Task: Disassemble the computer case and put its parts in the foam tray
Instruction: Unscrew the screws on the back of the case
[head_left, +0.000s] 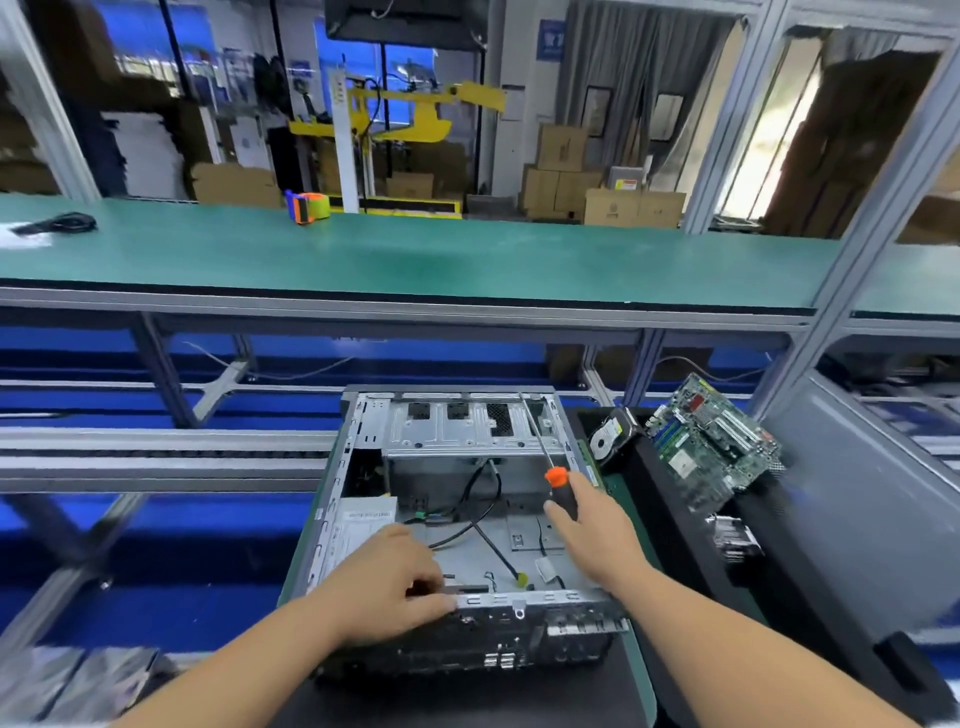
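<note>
Both hands at the opened computer case (457, 519)

Left hand (387, 587), fingers curled, pinches the case's near rear edge; right hand (597, 530) grips a screwdriver (556, 480), shaft pointing far. At right, the motherboard (714, 449) and hard drive (610, 439) lie in the foam tray (670, 519).

one head-worn wide-angle view looks forward and down from close above the near edge of the bench (636, 691), so both forearms reach in from the bottom corners toward the computer case (457, 499) at lower centre. higher up it faces across the green shelf (415, 254) to blurred cartons well beyond.
</note>
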